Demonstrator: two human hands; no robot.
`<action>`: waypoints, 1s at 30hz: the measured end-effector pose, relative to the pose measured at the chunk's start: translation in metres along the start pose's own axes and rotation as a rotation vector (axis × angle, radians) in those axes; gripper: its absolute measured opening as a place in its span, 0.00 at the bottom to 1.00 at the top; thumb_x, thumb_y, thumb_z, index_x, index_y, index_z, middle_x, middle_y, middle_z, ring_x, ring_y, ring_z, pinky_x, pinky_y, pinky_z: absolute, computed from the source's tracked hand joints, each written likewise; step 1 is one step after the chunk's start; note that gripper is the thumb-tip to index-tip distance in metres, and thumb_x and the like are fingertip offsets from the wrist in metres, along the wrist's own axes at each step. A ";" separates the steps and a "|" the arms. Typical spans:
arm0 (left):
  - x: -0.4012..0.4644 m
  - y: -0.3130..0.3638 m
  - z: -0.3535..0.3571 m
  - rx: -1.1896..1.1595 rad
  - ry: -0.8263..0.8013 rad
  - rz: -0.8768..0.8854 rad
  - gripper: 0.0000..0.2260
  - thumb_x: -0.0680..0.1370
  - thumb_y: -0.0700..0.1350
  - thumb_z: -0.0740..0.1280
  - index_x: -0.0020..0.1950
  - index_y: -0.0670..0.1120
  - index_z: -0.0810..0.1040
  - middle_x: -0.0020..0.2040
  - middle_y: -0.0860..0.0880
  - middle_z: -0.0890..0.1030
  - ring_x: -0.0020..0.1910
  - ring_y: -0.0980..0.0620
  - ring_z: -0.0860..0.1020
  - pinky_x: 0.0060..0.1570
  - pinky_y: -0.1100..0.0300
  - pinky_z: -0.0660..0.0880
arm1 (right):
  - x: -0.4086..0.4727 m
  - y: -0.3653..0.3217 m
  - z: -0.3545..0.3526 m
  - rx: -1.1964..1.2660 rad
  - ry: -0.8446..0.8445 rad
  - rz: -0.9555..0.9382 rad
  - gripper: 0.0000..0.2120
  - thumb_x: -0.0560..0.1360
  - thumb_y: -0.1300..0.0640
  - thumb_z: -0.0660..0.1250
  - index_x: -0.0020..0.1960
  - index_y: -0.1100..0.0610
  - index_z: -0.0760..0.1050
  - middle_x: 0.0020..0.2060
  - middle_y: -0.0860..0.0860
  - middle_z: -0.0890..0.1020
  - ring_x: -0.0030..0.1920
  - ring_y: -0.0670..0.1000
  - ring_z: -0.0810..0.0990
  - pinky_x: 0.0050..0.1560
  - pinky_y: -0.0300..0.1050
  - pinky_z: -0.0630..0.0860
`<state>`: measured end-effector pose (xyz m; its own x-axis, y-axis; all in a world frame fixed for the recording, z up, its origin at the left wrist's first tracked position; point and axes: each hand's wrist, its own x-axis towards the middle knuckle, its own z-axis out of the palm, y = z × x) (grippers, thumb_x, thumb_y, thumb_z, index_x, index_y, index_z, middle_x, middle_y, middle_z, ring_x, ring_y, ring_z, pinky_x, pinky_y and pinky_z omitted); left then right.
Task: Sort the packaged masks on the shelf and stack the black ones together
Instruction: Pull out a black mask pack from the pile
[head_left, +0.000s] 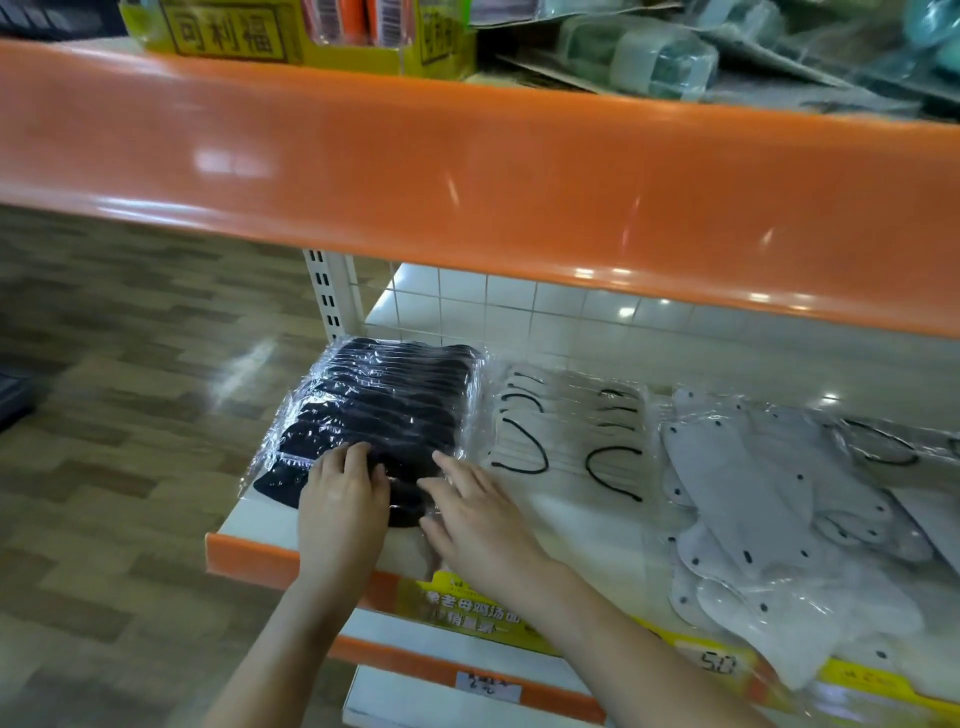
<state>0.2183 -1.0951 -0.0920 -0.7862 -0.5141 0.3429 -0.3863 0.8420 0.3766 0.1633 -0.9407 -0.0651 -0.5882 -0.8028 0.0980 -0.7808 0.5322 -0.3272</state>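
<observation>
Black masks in clear crinkled plastic sleeves (374, 410) are seen stacked in an overlapping row at the left end of the white lower shelf (270, 519), just left of the frame's centre. Nearest the camera, the left hand (343, 499) is laid flat on the front packet, fingers straight and close together, pressing down. The right hand (478, 514) is set just beside it, at the stack's right front corner, fingers spread and lightly bent against the wrap; whether the plastic is pinched cannot be told. Both hands are touching the stack, with the left placed more squarely over it. The row's long axis is seen running away from the hands, toward the white tiled back panel (519, 306), so any squaring push would probably be directed forward along it. Further right, white masks with black ear loops (566, 436) and grey masks in clear sleeves (769, 499) are spread loosely, well apart from the hands.
</observation>
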 end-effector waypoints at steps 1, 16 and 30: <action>-0.001 0.006 -0.001 -0.033 0.033 0.027 0.17 0.75 0.47 0.57 0.49 0.37 0.79 0.45 0.37 0.80 0.44 0.35 0.78 0.38 0.45 0.75 | -0.002 0.001 -0.002 0.015 0.029 0.011 0.19 0.81 0.52 0.57 0.70 0.57 0.68 0.74 0.55 0.62 0.73 0.55 0.60 0.72 0.50 0.58; -0.025 0.128 0.029 -0.138 -0.138 0.298 0.15 0.72 0.45 0.55 0.47 0.43 0.80 0.45 0.46 0.82 0.45 0.42 0.79 0.41 0.50 0.77 | -0.075 0.070 -0.040 -0.072 0.314 0.319 0.19 0.73 0.51 0.54 0.55 0.53 0.79 0.52 0.48 0.79 0.50 0.51 0.79 0.47 0.47 0.77; -0.074 0.250 0.059 -0.179 -0.146 0.551 0.13 0.69 0.45 0.58 0.43 0.47 0.81 0.42 0.51 0.82 0.41 0.48 0.80 0.36 0.57 0.75 | -0.185 0.162 -0.073 -0.255 0.496 0.536 0.11 0.71 0.52 0.56 0.45 0.52 0.77 0.44 0.47 0.78 0.40 0.52 0.78 0.36 0.45 0.74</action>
<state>0.1511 -0.8368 -0.0735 -0.9106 0.0288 0.4122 0.1746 0.9309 0.3207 0.1306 -0.6869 -0.0678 -0.8781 -0.2358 0.4164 -0.3520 0.9078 -0.2282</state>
